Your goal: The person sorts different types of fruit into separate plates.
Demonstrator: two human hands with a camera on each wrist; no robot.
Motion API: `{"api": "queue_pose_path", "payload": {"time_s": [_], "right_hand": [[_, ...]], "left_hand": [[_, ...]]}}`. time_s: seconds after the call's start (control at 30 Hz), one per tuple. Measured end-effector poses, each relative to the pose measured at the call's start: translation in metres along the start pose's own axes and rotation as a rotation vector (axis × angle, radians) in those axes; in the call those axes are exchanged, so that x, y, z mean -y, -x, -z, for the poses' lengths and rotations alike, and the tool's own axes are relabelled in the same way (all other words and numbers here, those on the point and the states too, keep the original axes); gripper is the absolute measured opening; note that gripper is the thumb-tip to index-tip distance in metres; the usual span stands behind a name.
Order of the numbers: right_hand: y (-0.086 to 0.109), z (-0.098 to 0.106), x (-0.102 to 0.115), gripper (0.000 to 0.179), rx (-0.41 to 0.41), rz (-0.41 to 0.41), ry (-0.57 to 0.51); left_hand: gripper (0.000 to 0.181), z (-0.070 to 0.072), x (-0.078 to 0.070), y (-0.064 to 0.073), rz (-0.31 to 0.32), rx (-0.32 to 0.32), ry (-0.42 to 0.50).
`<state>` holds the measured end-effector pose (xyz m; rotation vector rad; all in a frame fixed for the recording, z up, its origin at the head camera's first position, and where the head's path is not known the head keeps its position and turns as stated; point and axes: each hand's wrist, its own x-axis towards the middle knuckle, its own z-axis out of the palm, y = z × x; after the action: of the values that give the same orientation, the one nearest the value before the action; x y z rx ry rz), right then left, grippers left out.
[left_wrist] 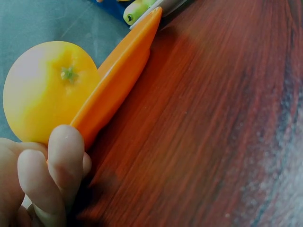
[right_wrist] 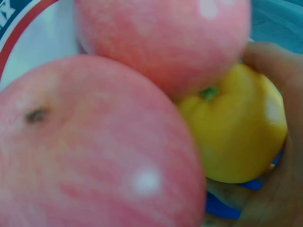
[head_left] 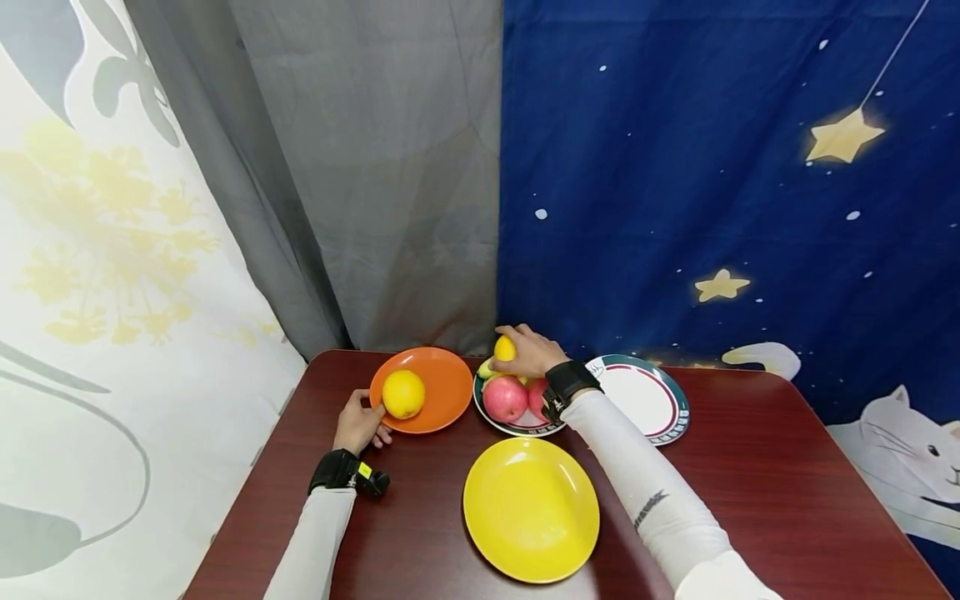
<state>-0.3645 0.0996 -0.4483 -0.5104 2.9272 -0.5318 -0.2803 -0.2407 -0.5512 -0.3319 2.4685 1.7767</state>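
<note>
My left hand [head_left: 358,423] pinches the near-left rim of an orange plate [head_left: 447,392]; in the left wrist view its curled fingers [left_wrist: 66,151] lie at that rim. A yellow-orange orange [head_left: 403,394] with a green stem end sits on this plate. Above a patterned plate [head_left: 525,426], my right hand [head_left: 534,353] grips another orange [head_left: 505,348]. The right wrist view shows this orange [right_wrist: 236,125] between the hand and two pink apples. The apples [head_left: 506,398] rest on the patterned plate, and a green-yellow fruit [head_left: 487,368], perhaps a banana, lies behind them, partly hidden.
A yellow plate [head_left: 532,510] lies nearer me on the dark red table [head_left: 720,483]. Another white plate with a green rim [head_left: 637,392] is at the right, partly behind the right forearm. Grey and blue curtains [head_left: 645,167] hang along the table's back edge.
</note>
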Motion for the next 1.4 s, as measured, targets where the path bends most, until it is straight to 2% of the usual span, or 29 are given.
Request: {"api": "queue_pose_path", "payload": {"time_s": [0.17,0.47,0.6,0.8,0.93,1.07,1.23,1.4], "right_hand": [[-0.005,-0.006,0.001,0.078,-0.024,0.009,-0.041],[-0.004,-0.007,0.004,0.068,-0.050,0.009,-0.084],[-0.007,0.001,0.012,0.065,-0.110,0.074,-0.103],[-0.011,0.017,0.048,0.063,-0.153,0.214,-0.112],[-0.015,0.012,0.075,0.062,-0.113,0.286,-0.079],[-0.022,-0.013,0.098,0.061,-0.028,0.309,-0.062],[-0.023,-0.044,0.115,0.065,0.062,0.273,-0.008],[-0.024,-0.056,0.121,0.065,0.105,0.221,0.025]], "left_hand": [[0.050,0.000,-0.001,-0.001,-0.018,-0.004,0.000],[0.051,-0.001,0.003,-0.003,-0.010,0.000,0.005],[0.050,0.000,0.002,-0.001,-0.017,-0.003,0.000],[0.049,0.000,-0.001,0.002,-0.012,-0.017,-0.012],[0.048,-0.003,-0.002,0.003,-0.021,-0.017,-0.015],[0.047,-0.004,-0.001,0.002,-0.024,-0.019,-0.013],[0.048,-0.003,0.003,-0.002,-0.008,-0.017,-0.013],[0.047,-0.002,0.002,-0.001,-0.013,-0.032,-0.023]]}}
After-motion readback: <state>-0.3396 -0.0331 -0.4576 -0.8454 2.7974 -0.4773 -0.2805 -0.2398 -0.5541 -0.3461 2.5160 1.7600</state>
